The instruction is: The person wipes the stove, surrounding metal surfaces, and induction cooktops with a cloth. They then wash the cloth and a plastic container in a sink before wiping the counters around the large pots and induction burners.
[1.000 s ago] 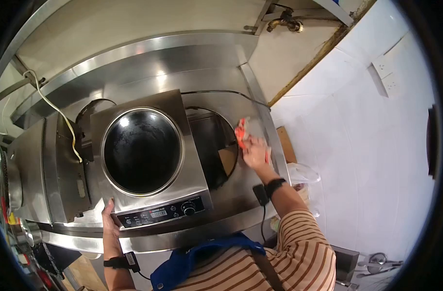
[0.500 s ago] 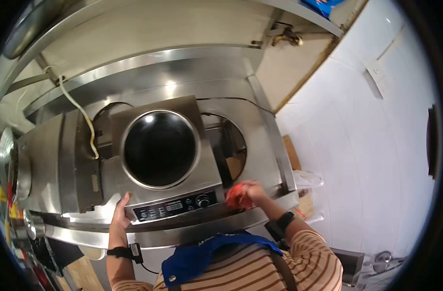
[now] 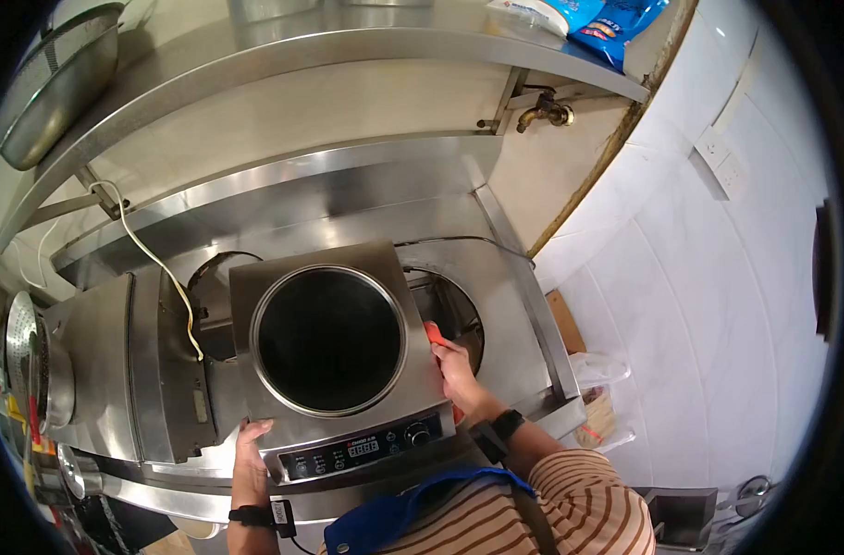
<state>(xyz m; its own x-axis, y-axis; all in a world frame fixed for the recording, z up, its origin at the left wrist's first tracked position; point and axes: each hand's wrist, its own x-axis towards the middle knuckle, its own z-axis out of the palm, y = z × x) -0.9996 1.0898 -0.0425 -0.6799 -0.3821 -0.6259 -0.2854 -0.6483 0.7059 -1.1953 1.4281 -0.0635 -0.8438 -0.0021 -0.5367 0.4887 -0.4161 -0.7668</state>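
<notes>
A steel induction cooker (image 3: 241, 319) with a round black concave cooking surface (image 3: 330, 340) sits on the steel counter. Its front panel (image 3: 362, 448) carries a lit display and a knob. My left hand (image 3: 252, 446) grips the cooker's front left corner, thumb on the top edge, the other fingers mostly hidden. My right hand (image 3: 457, 372) is closed on a red cloth (image 3: 434, 333) at the cooker's right side. Part of the cloth shows above the fingers and a little more below the hand.
Round openings (image 3: 463, 319) in the counter lie on both sides of the cooker. A steel box-like unit (image 3: 93, 361) stands to the left, with a pale cable (image 3: 158, 259) hanging over it. Above are a shelf (image 3: 348, 46) with blue packets (image 3: 616, 28) and a brass tap (image 3: 544, 113).
My right hand has moved with the red cloth from the cooker's front right corner farther back along its right side. My left hand stays at the left corner. The view has tilted upward.
</notes>
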